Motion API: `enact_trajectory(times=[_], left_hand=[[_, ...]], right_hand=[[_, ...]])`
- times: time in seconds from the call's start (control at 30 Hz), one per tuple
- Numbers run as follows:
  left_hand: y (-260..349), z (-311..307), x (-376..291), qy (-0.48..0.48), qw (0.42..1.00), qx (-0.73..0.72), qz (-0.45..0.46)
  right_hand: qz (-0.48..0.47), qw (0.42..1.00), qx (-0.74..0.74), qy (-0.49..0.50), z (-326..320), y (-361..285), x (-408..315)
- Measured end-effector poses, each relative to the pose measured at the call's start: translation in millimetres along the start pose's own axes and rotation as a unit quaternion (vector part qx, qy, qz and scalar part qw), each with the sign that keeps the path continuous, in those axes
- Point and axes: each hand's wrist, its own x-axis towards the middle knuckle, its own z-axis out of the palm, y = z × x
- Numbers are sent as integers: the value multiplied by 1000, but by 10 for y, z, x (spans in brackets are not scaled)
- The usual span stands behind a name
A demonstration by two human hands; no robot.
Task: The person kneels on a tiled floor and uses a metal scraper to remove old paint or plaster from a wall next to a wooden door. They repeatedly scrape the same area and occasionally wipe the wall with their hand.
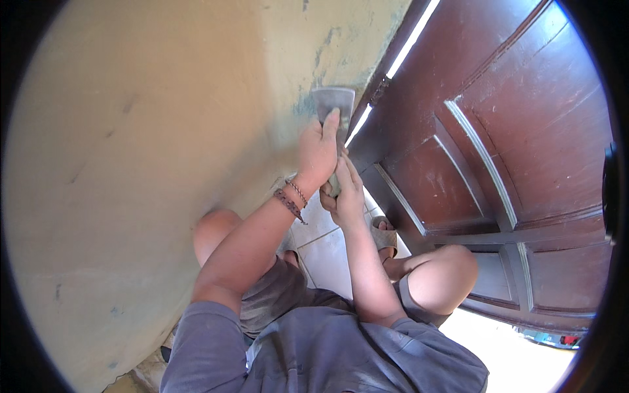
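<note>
Both my hands are closed around one wide-bladed metal scraper, which points away from me. My left hand wraps its upper part, with the thumb laid along the flat of the blade. Lower down, my right hand grips the handle end, mostly covered by the fingers. The blade's broad edge lies over the foot of a yellowish painted wall, by a patch of worn, greenish paint. Whether the edge touches the wall, I cannot tell.
A dark red-brown panelled wooden door stands close on the right, with bright light through the gap at its hinge side. White floor tiles lie between my sandalled feet. My left knee is against or near the wall; my right knee is near the door.
</note>
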Motion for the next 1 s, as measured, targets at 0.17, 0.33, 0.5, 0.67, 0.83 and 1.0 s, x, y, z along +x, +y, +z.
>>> enact_trajectory(times=[0.17,0.33,0.5,0.67,0.83,1.0], left_hand=[[66,-65,125,15,989,102,105],[-525,-65,116,52,991,90,80],[127,-37,60,7,999,-42,9],[-69,-50,-25,41,999,28,10],[145,-56,7,25,1000,6,-10],[-148,-22,-2,47,994,85,54]], right_hand=[[8,999,-1,-52,128,-257,17],[15,1000,-8,-17,-118,223,41],[-22,999,-43,-7,-23,9,46],[27,1000,-9,0,8,20,-46],[29,999,20,-39,22,-95,-6],[41,999,18,9,-55,90,-23]])
